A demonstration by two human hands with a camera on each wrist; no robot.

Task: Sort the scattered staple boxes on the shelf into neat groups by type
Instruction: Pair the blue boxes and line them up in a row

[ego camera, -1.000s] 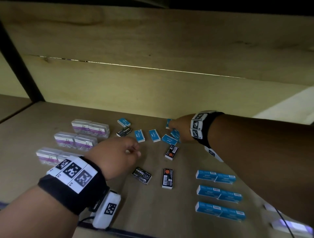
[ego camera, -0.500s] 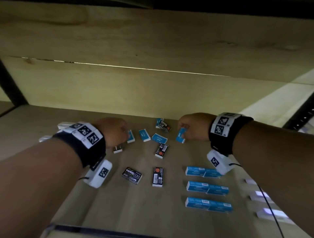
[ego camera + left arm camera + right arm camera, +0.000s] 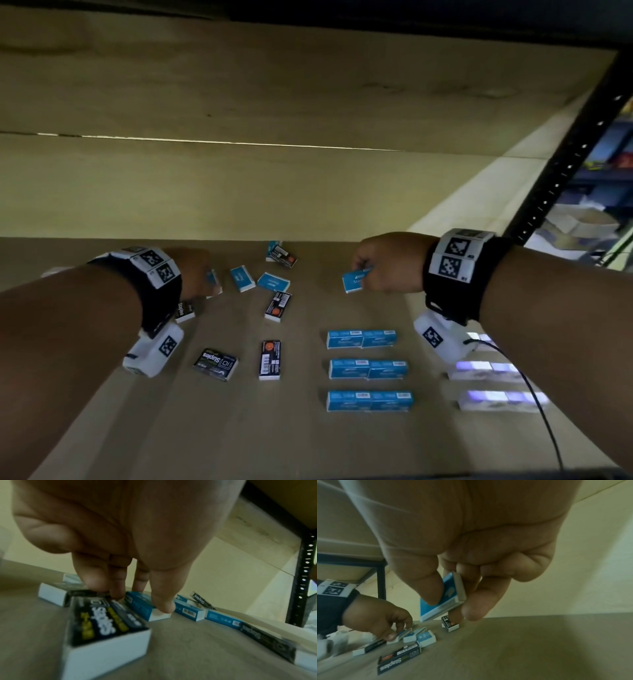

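My left hand [image 3: 191, 274] reaches down at the left of the flat brown shelf board [image 3: 239, 428], thumb and fingertips closed on the sides of a small blue cardboard staple box [image 3: 145, 607] that lies on the board. Just beside it, nearer me, sits a black staple box with white and yellow lettering [image 3: 106, 622]. Further right, two more small blue staple boxes [image 3: 242, 279] [image 3: 273, 281] lie loose and skewed, with a black box bearing a barcode and an orange dot [image 3: 278, 306] just in front of them and another black box tilted against a blue one at the back wall [image 3: 281, 255]. Toward me lie a black box printed "Staples" [image 3: 215, 364] and another barcode-faced black box [image 3: 270, 359]. Right of those, three neat rows of paired long blue boxes [image 3: 368, 369] sit one behind another. My right hand [image 3: 387, 263] is raised above the board, thumb and fingers pinching a small blue white-edged staple box [image 3: 441, 599] clear of the surface. At the far right are pale boxes [image 3: 496, 399], too blurred to read.
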